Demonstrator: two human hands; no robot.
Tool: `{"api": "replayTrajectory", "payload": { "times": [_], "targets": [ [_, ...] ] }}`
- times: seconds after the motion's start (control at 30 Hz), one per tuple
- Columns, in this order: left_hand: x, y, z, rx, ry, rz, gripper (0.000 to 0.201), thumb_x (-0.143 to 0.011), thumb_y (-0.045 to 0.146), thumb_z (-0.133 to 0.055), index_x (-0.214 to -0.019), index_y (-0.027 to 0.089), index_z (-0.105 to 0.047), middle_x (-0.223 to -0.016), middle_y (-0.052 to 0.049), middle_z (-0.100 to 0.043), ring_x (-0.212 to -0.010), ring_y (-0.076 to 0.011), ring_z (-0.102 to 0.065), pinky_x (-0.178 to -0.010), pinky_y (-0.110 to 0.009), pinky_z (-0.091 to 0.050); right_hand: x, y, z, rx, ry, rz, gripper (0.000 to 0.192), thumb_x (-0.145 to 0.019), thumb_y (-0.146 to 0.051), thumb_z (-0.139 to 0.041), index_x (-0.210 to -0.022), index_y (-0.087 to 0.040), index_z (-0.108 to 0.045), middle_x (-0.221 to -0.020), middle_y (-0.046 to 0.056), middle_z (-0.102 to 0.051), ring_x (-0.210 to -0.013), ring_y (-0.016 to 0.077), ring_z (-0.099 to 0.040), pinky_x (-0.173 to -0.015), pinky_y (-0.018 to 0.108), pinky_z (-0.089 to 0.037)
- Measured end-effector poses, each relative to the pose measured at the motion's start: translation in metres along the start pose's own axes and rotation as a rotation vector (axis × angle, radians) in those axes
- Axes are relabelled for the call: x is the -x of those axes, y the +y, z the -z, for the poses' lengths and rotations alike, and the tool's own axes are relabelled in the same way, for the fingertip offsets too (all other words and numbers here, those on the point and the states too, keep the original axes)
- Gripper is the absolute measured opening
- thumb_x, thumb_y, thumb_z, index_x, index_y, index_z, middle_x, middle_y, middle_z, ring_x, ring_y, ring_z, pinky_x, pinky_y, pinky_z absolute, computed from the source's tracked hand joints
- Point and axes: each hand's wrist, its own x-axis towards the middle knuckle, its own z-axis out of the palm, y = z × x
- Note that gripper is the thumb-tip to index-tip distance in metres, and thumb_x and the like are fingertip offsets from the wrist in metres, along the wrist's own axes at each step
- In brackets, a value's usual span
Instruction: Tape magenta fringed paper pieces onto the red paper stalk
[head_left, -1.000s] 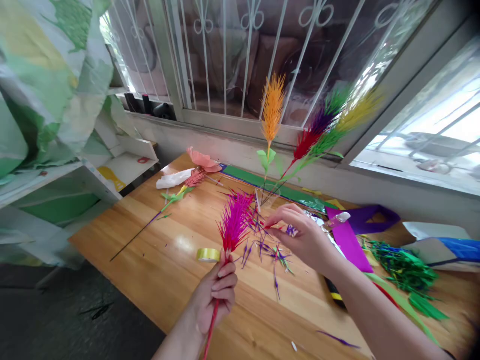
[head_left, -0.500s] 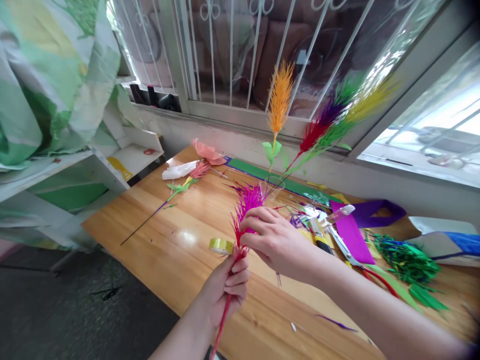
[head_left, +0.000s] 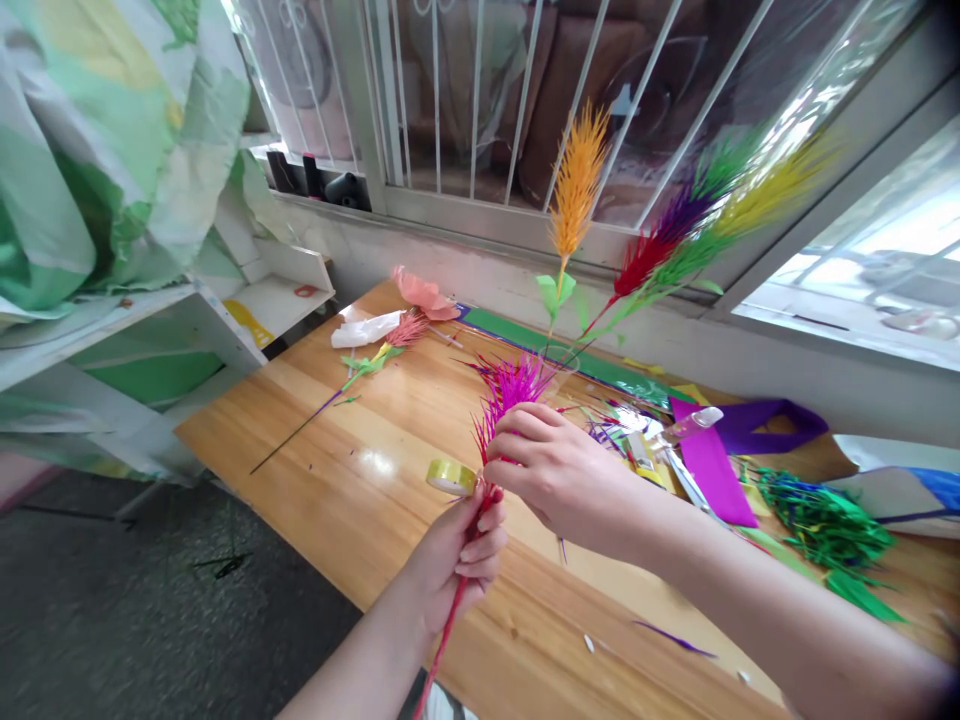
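My left hand (head_left: 461, 560) is wrapped round the red stem (head_left: 448, 640) of an artificial grass spike, held tilted over the table. The spike's bristly head (head_left: 517, 385) is magenta above and red near its base. Closed at the base of the head, my right hand (head_left: 551, 465) presses its fingertips against the bristles there; the fingers partly hide that spot. A roll of yellow tape (head_left: 450, 477) hangs beside my left thumb, at the top of the stem.
On the wooden table (head_left: 360, 520) lie a pink spike with a dark stem (head_left: 315, 428), scissors (head_left: 694, 483), magenta paper (head_left: 709, 465), and green tinsel strips (head_left: 825, 520). Orange (head_left: 577, 185) and multicoloured spikes (head_left: 660, 240) stand upright behind. A barred window (head_left: 480, 100) borders the back.
The view has shifted slightly, so the scene sits a little further right. Both hands keep their hold, and my right hand stays at the base of the spike's head.
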Motion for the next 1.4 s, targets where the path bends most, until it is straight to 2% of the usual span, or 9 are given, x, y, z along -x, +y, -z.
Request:
{"api": "replayTrajectory", "payload": {
  "times": [0.17, 0.63, 0.73, 0.87, 1.17, 1.4],
  "targets": [
    [0.001, 0.0, -0.002, -0.039, 0.004, -0.016, 0.017, -0.078, 0.028, -0.056, -0.079, 0.01, -0.054, -0.065, 0.005, -0.043, -0.036, 0.0031, -0.026, -0.027, -0.006, -0.02, 0.001, 0.002, 0.004, -0.017, -0.01, -0.009, 0.017, -0.083, -0.013, -0.045, -0.075, -0.017, -0.06, -0.075, 0.005, -0.061, -0.086, 0.0184, -0.047, -0.083, 0.034, -0.032],
    [0.002, -0.001, -0.004, 0.028, 0.023, 0.017, 0.017, -0.079, 0.026, -0.056, -0.079, 0.009, -0.054, -0.061, 0.007, -0.036, -0.037, 0.0024, -0.026, -0.027, -0.006, -0.02, 0.004, 0.004, 0.002, 0.002, 0.002, -0.008, 0.017, -0.082, -0.013, -0.046, -0.077, -0.017, -0.061, -0.076, 0.005, -0.061, -0.088, 0.0186, -0.045, -0.082, 0.033, -0.033],
    [0.002, -0.001, -0.006, 0.037, 0.045, 0.015, 0.011, -0.078, 0.019, -0.056, -0.08, 0.008, -0.054, -0.06, 0.007, -0.035, -0.038, 0.0022, -0.027, -0.028, -0.006, -0.02, 0.005, 0.004, 0.001, 0.022, 0.005, -0.005, 0.016, -0.083, -0.013, -0.046, -0.077, -0.017, -0.061, -0.076, 0.005, -0.061, -0.088, 0.0189, -0.045, -0.082, 0.034, -0.033],
    [0.003, -0.001, -0.008, 0.021, 0.09, -0.006, 0.007, -0.076, 0.013, -0.057, -0.079, 0.007, -0.054, -0.061, 0.006, -0.035, -0.038, 0.0022, -0.027, -0.028, -0.006, -0.019, 0.004, 0.004, 0.0, 0.017, 0.017, 0.0, 0.017, -0.082, -0.013, -0.046, -0.076, -0.017, -0.061, -0.074, 0.006, -0.061, -0.087, 0.0184, -0.046, -0.082, 0.034, -0.033],
    [0.002, -0.003, -0.006, -0.071, 0.095, -0.061, 0.01, -0.076, 0.018, -0.057, -0.072, 0.01, -0.054, -0.062, 0.005, -0.038, -0.039, 0.0016, -0.023, -0.028, -0.006, -0.017, 0.002, 0.003, 0.002, 0.049, -0.011, 0.014, 0.017, -0.082, -0.014, -0.046, -0.076, -0.017, -0.061, -0.074, 0.006, -0.061, -0.088, 0.0195, -0.046, -0.083, 0.035, -0.033],
    [0.002, -0.004, -0.012, -0.179, 0.179, -0.111, 0.015, -0.073, 0.016, -0.058, -0.062, 0.01, -0.051, -0.058, 0.006, -0.035, -0.037, 0.0015, -0.018, -0.027, -0.007, -0.013, 0.001, 0.001, 0.004, 0.061, -0.017, 0.02, 0.014, -0.08, -0.013, -0.048, -0.073, -0.017, -0.06, -0.073, 0.006, -0.06, -0.084, 0.0187, -0.046, -0.08, 0.034, -0.034]
  ]
}}
